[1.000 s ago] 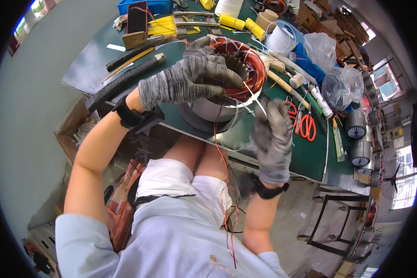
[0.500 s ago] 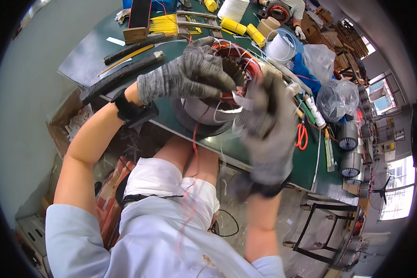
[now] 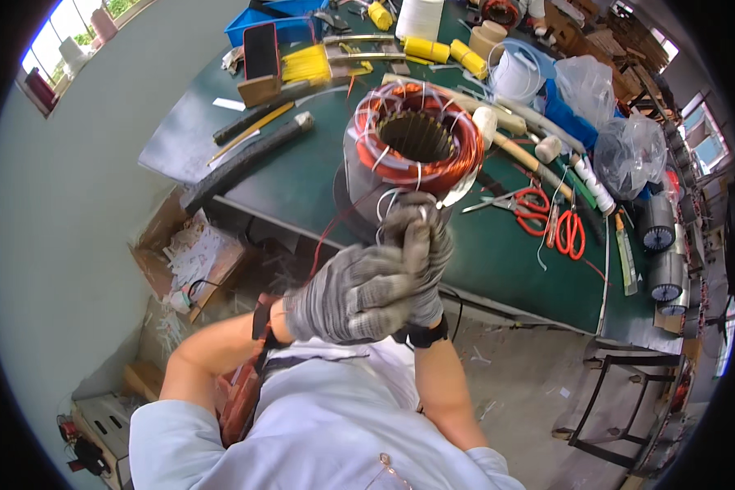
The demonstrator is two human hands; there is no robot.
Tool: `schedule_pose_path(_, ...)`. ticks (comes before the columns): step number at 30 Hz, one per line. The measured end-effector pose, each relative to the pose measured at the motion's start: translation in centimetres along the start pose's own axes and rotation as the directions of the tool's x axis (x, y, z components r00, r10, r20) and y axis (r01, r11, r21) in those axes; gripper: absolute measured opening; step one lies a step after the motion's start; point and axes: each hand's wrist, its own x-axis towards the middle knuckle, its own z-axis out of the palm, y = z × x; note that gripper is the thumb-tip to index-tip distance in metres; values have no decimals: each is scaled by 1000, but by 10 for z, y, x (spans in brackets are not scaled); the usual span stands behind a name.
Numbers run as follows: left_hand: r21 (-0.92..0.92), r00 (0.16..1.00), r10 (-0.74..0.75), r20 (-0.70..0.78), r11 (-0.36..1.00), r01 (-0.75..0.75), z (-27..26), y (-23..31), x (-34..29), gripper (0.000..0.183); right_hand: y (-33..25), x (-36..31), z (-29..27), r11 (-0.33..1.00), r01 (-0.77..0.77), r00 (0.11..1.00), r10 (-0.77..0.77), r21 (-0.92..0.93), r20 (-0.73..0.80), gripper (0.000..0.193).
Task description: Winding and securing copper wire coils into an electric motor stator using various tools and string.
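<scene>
A motor stator (image 3: 412, 151) with copper windings and white sleeved leads stands upright on the green workbench (image 3: 302, 175). Both gloved hands are raised together in front of it, near my chest. My left hand (image 3: 347, 294) and my right hand (image 3: 425, 253) pinch the same bundle of thin white and red wire leads (image 3: 392, 204) that run up to the stator's near side. The fingertips overlap, so the exact grip is partly hidden.
Red-handled scissors and pliers (image 3: 551, 216) lie right of the stator. Mallets (image 3: 506, 135), yellow tubes (image 3: 429, 49), a long black hose (image 3: 245, 159), plastic bags (image 3: 629, 151) and small finished motors (image 3: 661, 245) crowd the bench. A cardboard box (image 3: 192, 257) sits under the bench's left edge.
My left hand has come off the top of the stator and joined my right hand low in front of it, on the wire leads. The view has tilted, showing the whole stator.
</scene>
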Motion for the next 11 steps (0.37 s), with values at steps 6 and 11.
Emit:
schedule_pose_path(6,372,959,-122,-257,903,215,-12,-50,51,17,-53,-5,-9,969,-218,974,209,113,88,31)
schedule_pose_path(11,353,947,-172,-271,898,264,-7,-57,51,16,-55,39,-28,850,354,918,-236,-391,319,18)
